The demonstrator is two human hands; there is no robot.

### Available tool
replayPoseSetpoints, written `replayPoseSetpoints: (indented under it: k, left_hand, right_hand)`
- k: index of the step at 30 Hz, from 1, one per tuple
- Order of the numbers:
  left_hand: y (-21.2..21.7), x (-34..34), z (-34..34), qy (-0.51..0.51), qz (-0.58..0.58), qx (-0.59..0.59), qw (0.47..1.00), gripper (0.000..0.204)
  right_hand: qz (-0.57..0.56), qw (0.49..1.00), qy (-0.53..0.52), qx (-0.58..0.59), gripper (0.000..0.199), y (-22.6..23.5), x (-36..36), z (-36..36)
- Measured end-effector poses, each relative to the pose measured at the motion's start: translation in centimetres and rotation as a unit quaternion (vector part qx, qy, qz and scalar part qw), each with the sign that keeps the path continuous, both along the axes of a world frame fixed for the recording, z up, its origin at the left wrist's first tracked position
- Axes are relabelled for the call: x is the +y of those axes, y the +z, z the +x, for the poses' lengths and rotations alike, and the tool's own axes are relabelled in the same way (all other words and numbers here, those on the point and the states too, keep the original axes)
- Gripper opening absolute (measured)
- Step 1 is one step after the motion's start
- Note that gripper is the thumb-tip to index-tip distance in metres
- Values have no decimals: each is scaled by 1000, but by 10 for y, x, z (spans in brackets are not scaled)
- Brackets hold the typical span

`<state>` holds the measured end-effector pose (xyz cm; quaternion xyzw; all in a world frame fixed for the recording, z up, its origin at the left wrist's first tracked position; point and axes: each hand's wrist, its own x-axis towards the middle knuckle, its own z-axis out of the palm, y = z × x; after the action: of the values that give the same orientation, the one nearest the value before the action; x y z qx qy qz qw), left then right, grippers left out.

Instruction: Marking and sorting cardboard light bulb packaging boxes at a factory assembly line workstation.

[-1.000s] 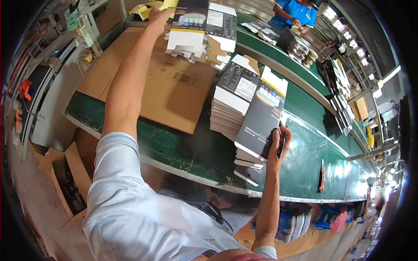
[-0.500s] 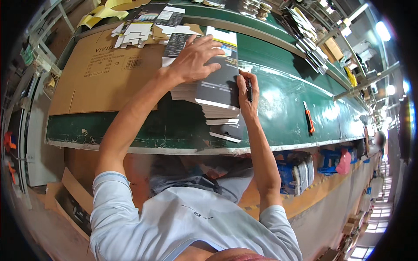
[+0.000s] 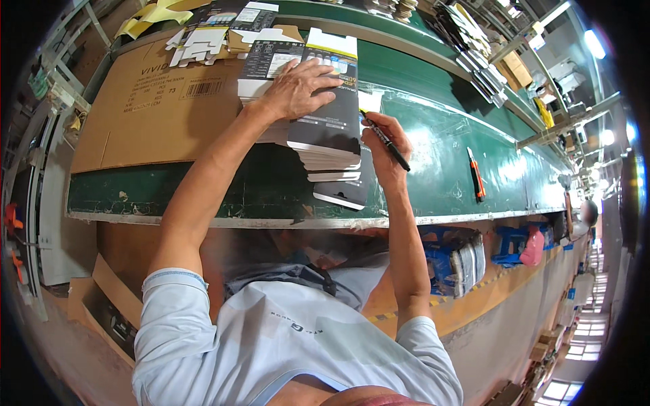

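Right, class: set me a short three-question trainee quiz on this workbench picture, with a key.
1. True or false: the left hand lies flat on the stack of flat dark cartons.
2. What does the right hand hold?
A. black marker pen
B. scissors
C. tape roll
3. Fill in: the orange utility knife lies on the ____ bench top.

Key: 1 true; 2 A; 3 green.
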<state>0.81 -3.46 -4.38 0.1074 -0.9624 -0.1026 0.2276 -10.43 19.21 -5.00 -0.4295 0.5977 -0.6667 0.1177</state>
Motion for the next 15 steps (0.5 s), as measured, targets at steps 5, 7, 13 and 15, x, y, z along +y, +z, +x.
replayPoseSetpoints:
  k: [5, 7, 13, 15]
  left_hand:
    - [0, 3, 2, 15, -4, -8, 1000, 41]
    - [-1, 3, 0, 20, -9, 1, 1000, 41]
    - [-5, 2, -1, 20, -9, 20, 1000, 40]
    - [-5, 3, 0, 21, -7, 21, 1000, 40]
  right_hand:
    - [31, 994, 12, -108, 16, -7, -5, 4]
    - [-3, 997, 9, -83, 14, -13, -12, 3]
    - [27, 995, -75, 60, 19, -19, -21, 10]
    - [19, 993, -91, 67, 18, -19, -23, 11]
